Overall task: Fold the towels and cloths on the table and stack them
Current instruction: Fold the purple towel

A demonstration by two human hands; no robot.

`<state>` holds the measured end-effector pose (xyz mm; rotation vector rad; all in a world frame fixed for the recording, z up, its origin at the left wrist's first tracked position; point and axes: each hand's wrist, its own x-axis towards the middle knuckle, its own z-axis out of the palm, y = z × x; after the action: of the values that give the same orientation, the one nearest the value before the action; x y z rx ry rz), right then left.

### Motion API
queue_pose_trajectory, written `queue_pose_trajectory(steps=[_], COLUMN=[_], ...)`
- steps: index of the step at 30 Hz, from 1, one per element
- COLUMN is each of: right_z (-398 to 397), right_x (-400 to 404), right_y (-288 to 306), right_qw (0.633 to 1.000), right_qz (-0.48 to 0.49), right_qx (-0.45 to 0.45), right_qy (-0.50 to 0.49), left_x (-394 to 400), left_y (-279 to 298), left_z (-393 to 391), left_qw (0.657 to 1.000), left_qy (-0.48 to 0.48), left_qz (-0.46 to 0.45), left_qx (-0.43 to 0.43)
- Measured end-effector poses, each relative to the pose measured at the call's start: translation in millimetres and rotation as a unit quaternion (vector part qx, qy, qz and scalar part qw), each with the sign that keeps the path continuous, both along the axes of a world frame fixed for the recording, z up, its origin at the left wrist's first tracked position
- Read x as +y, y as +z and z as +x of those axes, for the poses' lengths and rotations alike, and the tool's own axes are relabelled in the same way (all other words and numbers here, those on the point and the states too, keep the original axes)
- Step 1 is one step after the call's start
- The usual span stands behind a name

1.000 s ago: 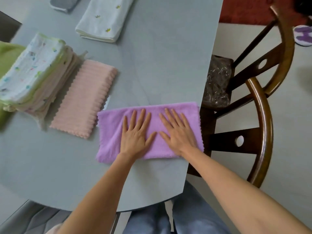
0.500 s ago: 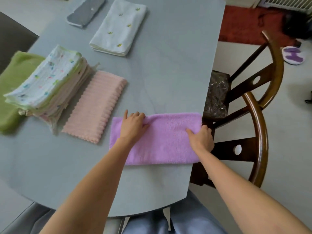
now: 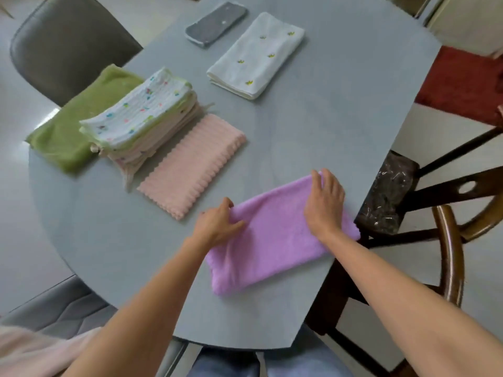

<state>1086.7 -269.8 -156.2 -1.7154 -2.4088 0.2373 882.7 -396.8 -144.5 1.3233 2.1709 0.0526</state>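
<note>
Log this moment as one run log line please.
step: folding purple towel | left hand: grips its edge | right hand: holds far end | stack: waiting

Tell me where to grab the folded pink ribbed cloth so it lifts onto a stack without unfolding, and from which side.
Judging by its pose, take the pink ribbed cloth at its two short ends, coming from above with fingers slid under. It lies flat as a long folded strip, free of the printed stack and the purple towel. Gripping both ends together should keep the layers from sagging open.
</note>
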Motion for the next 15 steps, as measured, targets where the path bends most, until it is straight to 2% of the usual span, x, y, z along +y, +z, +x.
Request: queue_pose_trajectory(steps=[2,5,7,12,15], right_z=[-26,-59,-71,-81,-85], right_x=[-11,-25,-31,-34,-35], right_y=[-8,-13,-15,-23,-29], right_qw=[0.981,0.934,0.923,0.934,0.943], right_qz=[-0.002,-0.042,-0.076,-0.096,-0.095], right_qx=[0.005,-0.013,-0.030,0.008,0.032], right_qy=[0.194,0.354,0.377,0.343,0.317], left_x=[-18,-42,-54,-54,-42], left_y=[6,12,12,11,6], left_z=[-10,-22,-26,-29,-33], left_qw=[0.999,0.990,0.986,0.967,0.962], left_qy=[0.023,0.041,0.051,0.125,0.199], left_qz=[-0.007,0.042,0.076,0.177,0.179], left_qx=[-0.038,-0.126,-0.139,-0.133,-0.063])
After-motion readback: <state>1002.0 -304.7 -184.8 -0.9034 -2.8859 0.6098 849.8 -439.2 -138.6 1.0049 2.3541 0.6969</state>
